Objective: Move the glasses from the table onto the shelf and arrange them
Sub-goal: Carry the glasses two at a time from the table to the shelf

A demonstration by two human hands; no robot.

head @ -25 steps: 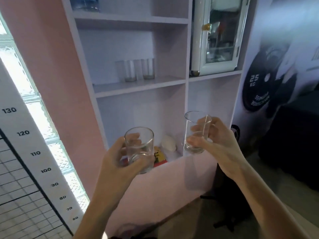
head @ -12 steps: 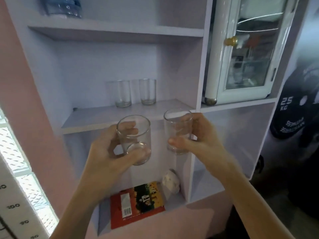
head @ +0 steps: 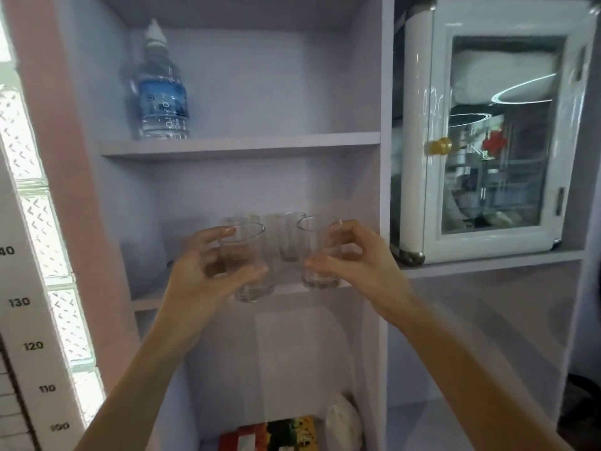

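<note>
1. Both glasses have risen with us to the middle shelf point(head: 286, 289).
2. Our left hand point(head: 201, 271) grips one glass point(head: 250, 265) at its front edge.
3. Our right hand point(head: 357, 262) grips another glass point(head: 317, 255), just before two standing glasses point(head: 289, 236).

pale lilac shelving point(head: 240, 148) against a pink wall point(head: 42, 92). glass-block window point(head: 48, 242) at left, bright with daylight, beside a height chart point(head: 29, 346). white glass-door cabinet point(head: 487, 131) in right bay.

Both arms raised forward, left hand point(head: 208, 275) and right hand point(head: 361, 265) curled, gripping
</note>
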